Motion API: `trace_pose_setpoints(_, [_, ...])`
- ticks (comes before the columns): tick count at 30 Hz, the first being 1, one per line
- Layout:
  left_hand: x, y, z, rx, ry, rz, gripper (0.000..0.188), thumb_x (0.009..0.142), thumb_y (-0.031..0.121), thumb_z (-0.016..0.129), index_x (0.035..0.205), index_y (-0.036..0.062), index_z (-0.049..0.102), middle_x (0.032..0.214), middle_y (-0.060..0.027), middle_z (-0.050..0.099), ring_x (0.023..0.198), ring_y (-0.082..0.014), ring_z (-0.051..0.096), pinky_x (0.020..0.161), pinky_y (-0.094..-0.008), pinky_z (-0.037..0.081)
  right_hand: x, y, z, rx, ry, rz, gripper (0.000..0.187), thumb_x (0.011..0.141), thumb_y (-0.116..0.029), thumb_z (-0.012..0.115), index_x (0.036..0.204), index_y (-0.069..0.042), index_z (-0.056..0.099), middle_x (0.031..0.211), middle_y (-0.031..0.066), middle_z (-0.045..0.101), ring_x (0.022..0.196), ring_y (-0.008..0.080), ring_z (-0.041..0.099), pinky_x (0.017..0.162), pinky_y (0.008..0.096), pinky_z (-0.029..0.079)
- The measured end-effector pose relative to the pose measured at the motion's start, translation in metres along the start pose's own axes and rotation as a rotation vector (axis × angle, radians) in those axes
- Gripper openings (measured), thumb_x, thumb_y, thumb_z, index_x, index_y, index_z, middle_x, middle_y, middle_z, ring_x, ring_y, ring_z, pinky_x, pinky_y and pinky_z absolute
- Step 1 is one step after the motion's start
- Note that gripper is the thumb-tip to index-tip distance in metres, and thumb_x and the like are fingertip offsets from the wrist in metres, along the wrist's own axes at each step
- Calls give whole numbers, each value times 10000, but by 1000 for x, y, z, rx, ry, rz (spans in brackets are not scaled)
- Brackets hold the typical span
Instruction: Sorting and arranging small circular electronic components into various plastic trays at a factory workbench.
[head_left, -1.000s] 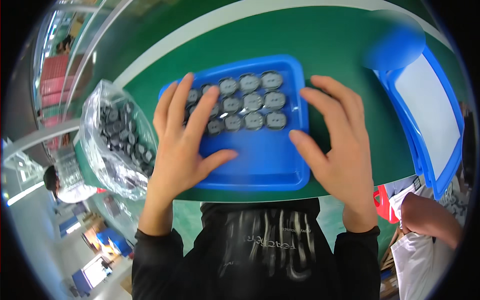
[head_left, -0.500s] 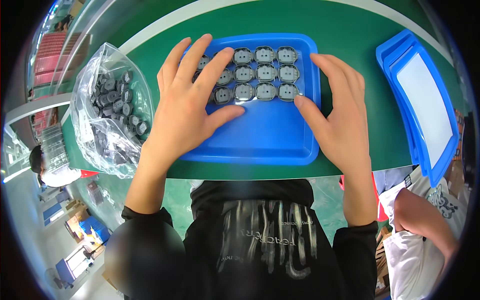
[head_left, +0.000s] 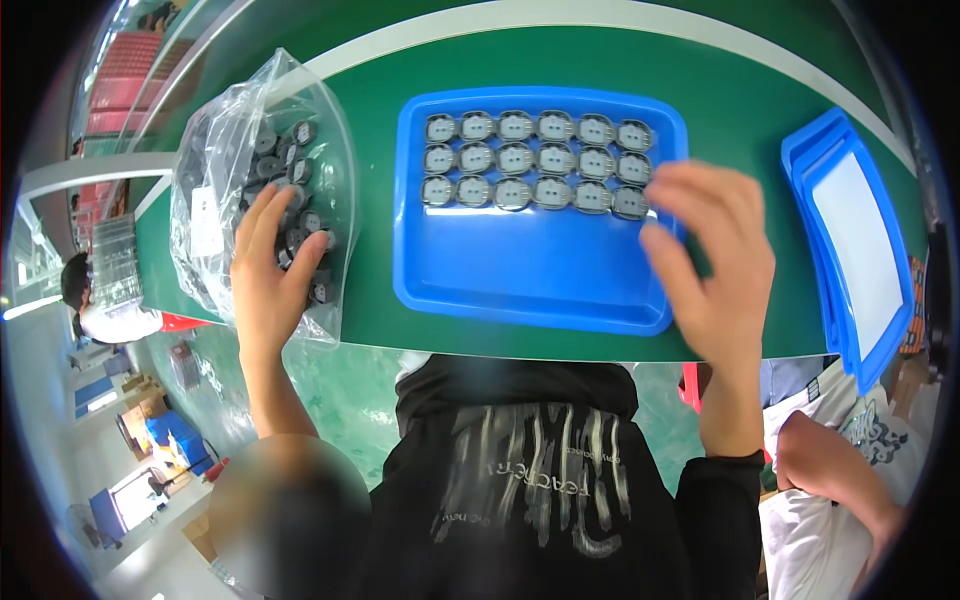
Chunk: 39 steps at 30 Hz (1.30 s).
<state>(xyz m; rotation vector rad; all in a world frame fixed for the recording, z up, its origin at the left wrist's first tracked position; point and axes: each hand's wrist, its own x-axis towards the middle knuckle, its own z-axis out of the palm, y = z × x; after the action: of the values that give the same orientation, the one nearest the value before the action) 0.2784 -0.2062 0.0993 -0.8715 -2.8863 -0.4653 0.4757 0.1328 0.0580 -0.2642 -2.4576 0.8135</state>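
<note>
Green tabletop (head_left: 730, 110): loose grey parts (head_left: 267, 167) lie in a clear bag (head_left: 207, 270) beneath the left hand (head_left: 265, 285), fingers spread; rowed ones occupy the blue tray (head_left: 530, 265) beside the right hand (head_left: 715, 255), fingers parted. Parts appear light, rigid; best held by rims.

- A factory or assembly workshop, by its look.
- Centre: a green worktable (head_left: 740, 110) bearing a blue tray (head_left: 530, 265) with identical grey parts (head_left: 515, 158) in rows.
- Left of centre: a clear bag (head_left: 318, 100) of loose ones.
- Right: stacked blue trays (head_left: 822, 210).
- Lower left: cardboard boxes (head_left: 145, 410).
- Left and lower right edges: other people.
</note>
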Motion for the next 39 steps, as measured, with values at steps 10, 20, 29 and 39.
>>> trace_pose_setpoints(10, [-5,-28,-5,66,-90,-25,396,915,121,689,1300,37,650,1415,-181,576,1327,-378,500,1093,-440,418,22,-57,42,102,-580,-270,464,794,-174,787,1190,26,651,1278,146,641,1053,323,584,935,425,491])
trace_pose_setpoints(20, [13,-30,5,-114,-99,107,382,860,73,695,1239,40,664,1216,-183,654,1127,-389,591,984,-430,469,46,-108,39,215,-692,-316,462,806,-158,776,1213,6,635,1245,148,623,1012,333,594,868,427,526])
trace_pose_setpoints(29, [49,-35,15,-26,-50,156,224,837,126,727,1018,11,664,929,-180,669,850,-391,647,781,-476,516,146,-148,179,102,-698,-404,224,833,-13,629,1055,9,635,1136,173,625,935,391,666,797,459,552])
trace_pose_setpoints(39, [45,-35,-11,-271,9,196,356,848,-29,662,1198,38,683,1037,-151,681,875,-318,674,758,-367,547,162,-112,183,231,-534,-453,218,828,-92,672,1038,-35,684,1117,141,632,953,338,658,823,409,533])
